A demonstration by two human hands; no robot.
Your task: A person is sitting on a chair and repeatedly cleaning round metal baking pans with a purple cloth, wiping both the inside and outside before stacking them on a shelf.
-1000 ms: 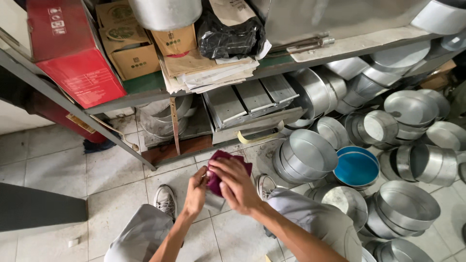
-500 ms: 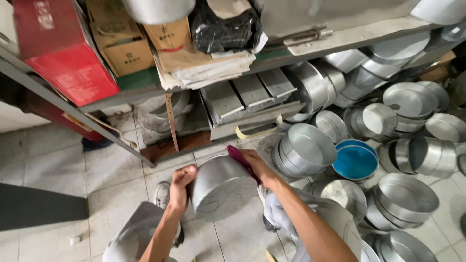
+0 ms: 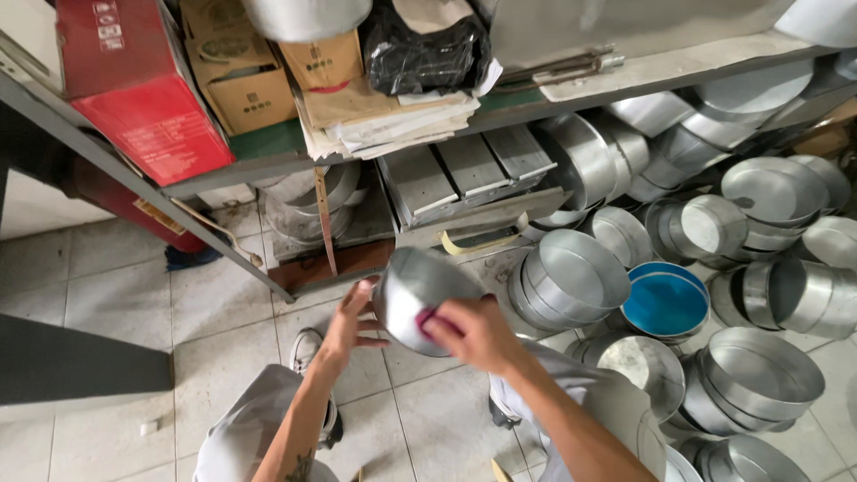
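A round silver metal pan (image 3: 415,290) is held in front of me, above the tiled floor. My left hand (image 3: 350,323) supports its left rim with fingers spread against the side. My right hand (image 3: 473,332) presses a dark red cloth (image 3: 430,319) against the pan's outer wall; only a small bit of the cloth shows under the fingers.
Many more silver round pans (image 3: 571,277) lie piled on the floor to the right, with one blue-lined pan (image 3: 665,299) among them. A metal shelf rack (image 3: 295,165) carries a red box (image 3: 134,89), cardboard boxes, papers and rectangular tins (image 3: 464,174). My shoe (image 3: 306,350) rests on the tiles.
A second ago both hands held only the dark red cloth. Since then the left hand has taken up a metal pan, and the right hand has moved the cloth onto its side.
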